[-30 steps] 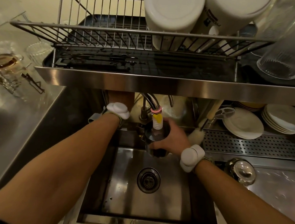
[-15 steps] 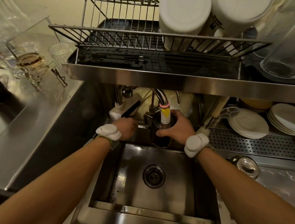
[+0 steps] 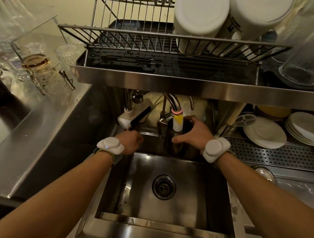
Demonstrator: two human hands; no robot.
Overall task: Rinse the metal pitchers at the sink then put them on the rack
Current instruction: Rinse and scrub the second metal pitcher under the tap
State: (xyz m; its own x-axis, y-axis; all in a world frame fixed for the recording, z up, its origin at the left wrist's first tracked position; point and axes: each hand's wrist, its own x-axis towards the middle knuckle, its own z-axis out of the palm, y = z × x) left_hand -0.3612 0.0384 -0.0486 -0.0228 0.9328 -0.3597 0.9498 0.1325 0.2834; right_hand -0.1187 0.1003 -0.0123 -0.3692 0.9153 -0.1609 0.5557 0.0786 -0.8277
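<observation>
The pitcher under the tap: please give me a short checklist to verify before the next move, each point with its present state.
1. Right hand grips the pitcher: ok.
2. Pitcher mouth sits under the tap nozzle: ok, nozzle reaches inside.
3. Left hand is near the black tap handle: ok; contact cannot tell.
4. Water is running: cannot tell.
5. Pitcher is over the sink, not the counter: ok.
6. Free place on the rack above: ok, its left part is bare.
</observation>
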